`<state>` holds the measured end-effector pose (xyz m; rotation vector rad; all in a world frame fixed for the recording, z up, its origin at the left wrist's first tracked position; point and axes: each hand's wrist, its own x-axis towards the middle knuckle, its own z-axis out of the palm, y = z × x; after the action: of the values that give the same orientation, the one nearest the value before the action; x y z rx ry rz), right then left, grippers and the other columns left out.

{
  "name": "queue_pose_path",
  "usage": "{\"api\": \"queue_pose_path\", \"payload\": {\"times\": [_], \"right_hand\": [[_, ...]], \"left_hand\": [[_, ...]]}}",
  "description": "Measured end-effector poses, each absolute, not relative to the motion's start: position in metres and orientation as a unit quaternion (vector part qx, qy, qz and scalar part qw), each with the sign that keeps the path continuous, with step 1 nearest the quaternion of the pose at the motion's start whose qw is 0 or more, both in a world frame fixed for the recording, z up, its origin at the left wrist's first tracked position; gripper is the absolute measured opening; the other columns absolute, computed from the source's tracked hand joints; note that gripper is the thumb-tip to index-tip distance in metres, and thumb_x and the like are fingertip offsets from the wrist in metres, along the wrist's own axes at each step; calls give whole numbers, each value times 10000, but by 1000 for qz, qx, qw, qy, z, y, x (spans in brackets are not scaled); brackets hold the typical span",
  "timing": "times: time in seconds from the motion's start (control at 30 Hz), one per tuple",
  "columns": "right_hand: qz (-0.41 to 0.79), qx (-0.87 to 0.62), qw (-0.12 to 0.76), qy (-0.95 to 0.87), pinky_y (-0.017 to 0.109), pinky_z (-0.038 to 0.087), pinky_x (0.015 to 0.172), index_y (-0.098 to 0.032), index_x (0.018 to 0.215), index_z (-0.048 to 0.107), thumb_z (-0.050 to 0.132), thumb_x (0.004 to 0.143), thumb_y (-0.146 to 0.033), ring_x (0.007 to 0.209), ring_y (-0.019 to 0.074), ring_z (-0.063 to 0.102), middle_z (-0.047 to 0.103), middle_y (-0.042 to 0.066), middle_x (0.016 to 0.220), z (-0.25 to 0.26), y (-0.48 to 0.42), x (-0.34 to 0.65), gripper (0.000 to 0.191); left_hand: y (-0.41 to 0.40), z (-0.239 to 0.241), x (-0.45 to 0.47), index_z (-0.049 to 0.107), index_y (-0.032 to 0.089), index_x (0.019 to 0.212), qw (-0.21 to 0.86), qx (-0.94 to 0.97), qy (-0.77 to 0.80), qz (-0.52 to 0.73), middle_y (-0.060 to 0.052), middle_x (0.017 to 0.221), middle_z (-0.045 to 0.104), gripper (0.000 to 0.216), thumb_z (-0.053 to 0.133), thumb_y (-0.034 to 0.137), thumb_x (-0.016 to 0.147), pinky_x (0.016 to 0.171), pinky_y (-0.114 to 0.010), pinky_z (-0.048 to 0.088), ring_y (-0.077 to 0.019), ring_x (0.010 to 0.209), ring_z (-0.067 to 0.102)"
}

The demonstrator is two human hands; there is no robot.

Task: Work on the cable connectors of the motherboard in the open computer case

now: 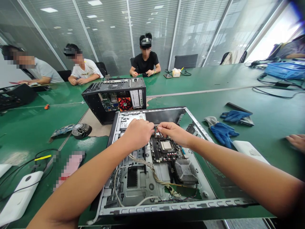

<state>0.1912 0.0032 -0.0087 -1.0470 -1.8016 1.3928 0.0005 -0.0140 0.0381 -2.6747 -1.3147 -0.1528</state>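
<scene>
An open computer case (140, 210) lies flat in front of me, its inside facing up. Over the far end of the motherboard (166, 154), my left hand (139, 132) is closed, knuckles up. Close beside it my right hand (175, 133) pinches with thumb and forefinger. The fingertips of both hands nearly meet, and whatever they hold is too small and covered to name. Below them a bare processor (166, 145) sits in its socket. A heatsink (186, 171) rests in the case near the board's closer edge, and a bundle of pale cables (152, 168) runs across the metal floor.
A second computer case (114, 98) stands behind. On the left are a round cooler (81, 130), a circuit board (62, 130) and a white power bank-like block (22, 194). Blue gloves (221, 132) lie right. Several people sit around the green table (202, 95); a person's hand (296, 141) rests at right.
</scene>
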Motion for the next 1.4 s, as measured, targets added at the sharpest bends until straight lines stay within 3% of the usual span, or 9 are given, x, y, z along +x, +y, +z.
{"api": "queue_pose_path", "payload": {"times": [0.37, 0.6, 0.7, 0.8, 0.9, 1.07, 1.27, 1.4], "right_hand": [[484, -398, 309, -715, 275, 326, 621, -171, 761, 581, 528, 843, -433, 654, 127, 410, 499, -14, 690, -5, 3, 191, 280], [416, -411, 298, -754, 309, 386, 707, -170, 840, 624, 507, 853, -360, 780, 168, 508, 600, 36, 815, -8, 4, 190, 223], [319, -450, 345, -759, 313, 407, 720, -184, 974, 595, 570, 805, -338, 865, 191, 519, 588, 68, 952, -12, 4, 189, 230], [260, -487, 396, -734, 298, 396, 648, -190, 914, 550, 556, 820, -359, 719, 157, 490, 560, 40, 843, -10, 2, 189, 194], [328, -472, 351, -739, 281, 365, 570, -193, 747, 516, 490, 865, -407, 589, 130, 451, 519, -6, 651, -7, -2, 188, 246], [488, -396, 275, -728, 272, 428, 576, -168, 751, 538, 428, 893, -509, 637, 141, 557, 602, 40, 728, -6, -5, 184, 385], [558, -379, 275, -686, 267, 416, 575, -177, 700, 511, 446, 884, -539, 592, 117, 505, 553, 3, 640, -3, -4, 185, 411], [611, -382, 278, -635, 281, 445, 622, -176, 761, 517, 475, 889, -483, 655, 140, 593, 597, 19, 692, -4, -5, 185, 335]], "left_hand": [[-11, 29, -4, 614, 189, 816, -117, -865, -471, -131, -16, 706, 658, 191, 471, 314, 833, 567, -267, 354, -136, 616, 535], [-6, 28, -4, 616, 179, 753, -168, -850, -473, -162, -1, 655, 639, 233, 477, 343, 842, 546, -259, 342, -117, 587, 516], [-4, 31, -4, 608, 178, 678, -174, -829, -503, -174, 1, 619, 625, 231, 502, 331, 816, 539, -263, 337, -118, 576, 504], [-1, 34, -6, 604, 171, 638, -195, -793, -544, -192, -9, 616, 630, 244, 517, 329, 801, 546, -271, 350, -122, 579, 513], [1, 33, -7, 617, 166, 671, -243, -774, -549, -204, -14, 628, 639, 247, 533, 361, 798, 548, -267, 370, -121, 583, 527], [-3, 28, -2, 612, 165, 726, -301, -774, -513, -215, 0, 615, 635, 238, 605, 400, 762, 505, -238, 372, -109, 545, 532], [-18, 26, 12, 623, 172, 748, -272, -817, -463, -210, 2, 653, 666, 231, 671, 397, 723, 544, -241, 376, -121, 581, 559], [-19, 28, 13, 666, 185, 769, -178, -843, -467, -198, 1, 622, 642, 196, 531, 314, 829, 548, -259, 351, -122, 553, 521]]}}
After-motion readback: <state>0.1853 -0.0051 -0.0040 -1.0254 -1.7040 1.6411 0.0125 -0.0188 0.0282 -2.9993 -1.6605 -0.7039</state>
